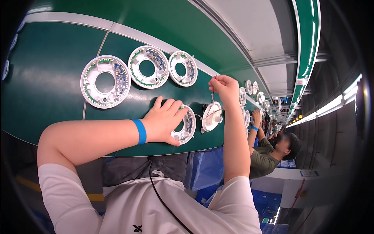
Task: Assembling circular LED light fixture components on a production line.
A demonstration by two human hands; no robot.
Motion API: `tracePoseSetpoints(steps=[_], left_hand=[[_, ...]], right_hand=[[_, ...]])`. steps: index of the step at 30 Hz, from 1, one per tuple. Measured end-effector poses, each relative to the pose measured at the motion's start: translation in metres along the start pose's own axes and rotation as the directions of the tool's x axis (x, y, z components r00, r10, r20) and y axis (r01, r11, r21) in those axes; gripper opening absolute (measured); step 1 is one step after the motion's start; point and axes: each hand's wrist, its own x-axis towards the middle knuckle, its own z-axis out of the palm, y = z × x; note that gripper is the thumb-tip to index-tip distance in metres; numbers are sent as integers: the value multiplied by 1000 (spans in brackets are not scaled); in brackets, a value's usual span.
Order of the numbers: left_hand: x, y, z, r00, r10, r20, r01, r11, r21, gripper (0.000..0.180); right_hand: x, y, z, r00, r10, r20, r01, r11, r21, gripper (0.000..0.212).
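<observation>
Nearest me is the person's white short-sleeved shirt, a thin black cable trailing down its front. Bare forearms reach over the dark green, smooth-topped worktop. The left hand, a bright blue band around its wrist, lies across a white plastic ring-shaped housing with a circuit-lined inside near the worktop's front edge. Its fingers are spread wide over the ring, touching it; whether they grip or just rest there, I can't tell.

Just to the right, a round white disc with a raised knob stands tilted on the worktop, thin wires crossing its face. Above it the right hand is raised, fingers pinched narrow on a thin dark wire that runs down toward the disc.

Beyond the hands, three larger-looking white rings with green and blue circuitry inside sit in a row: the left one, the middle one and the right one, the last two close together. Farther along to the right, a co-worker in an olive-green shirt reaches toward more white round parts. Long bright ceiling lights run off behind.
</observation>
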Motion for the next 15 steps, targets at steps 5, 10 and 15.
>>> tracePoseSetpoints(steps=[5, 10, 15], left_hand=[[-1, 1, 1, 1000, 6, 9, -6, 1000, -4, 110], [-1, 2, -4, 1000, 12, 28, -12, 1000, -10, 111], [1, 0, 1, 999, 24, -28, -23, 999, 32, 107]], right_hand=[[-19, 11, -3, 1000, -14, 14, 4, 853, 522, 17], [-34, 30, -16, 994, -108, 10, 56, 590, 806, 19], [-47, 41, -32, 991, -133, -29, 89, 471, 878, 17]])
